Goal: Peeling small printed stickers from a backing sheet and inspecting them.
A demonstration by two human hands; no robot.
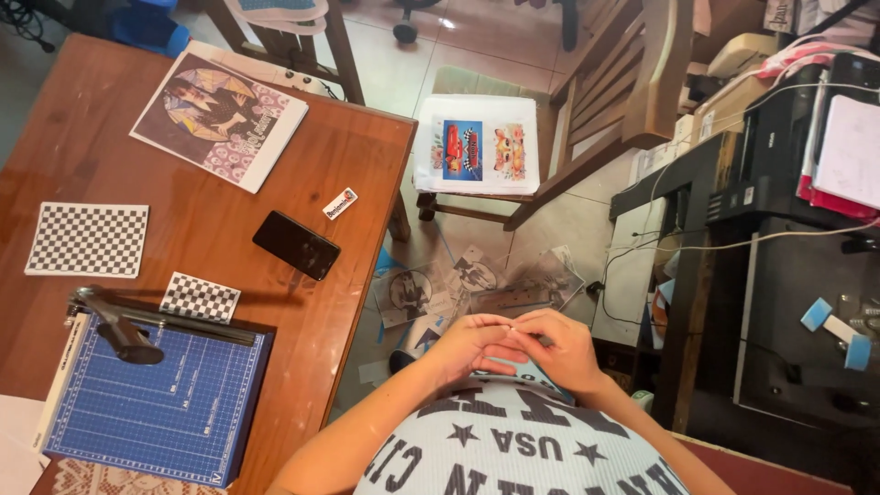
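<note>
My left hand (469, 345) and my right hand (561, 346) meet in front of my belly, fingertips touching. They seem to pinch a small thin pale object between them, too small to identify. Both hands hover over the floor gap between the wooden table (357, 156) and a dark cabinet (697, 275). A blue paper trimmer (156, 403) with a black handle lies at the table's near left corner. A black phone (296, 244) rests near the table's right edge.
Two checkerboard cards (87, 239) (200, 297), a printed picture sheet (220, 117) and a small white label (340, 203) lie on the table. A wooden chair (605, 110) holds colourful printed sheets (478, 145). Clear cut-out scraps (477, 284) litter the floor. A black printer (797, 137) stands right.
</note>
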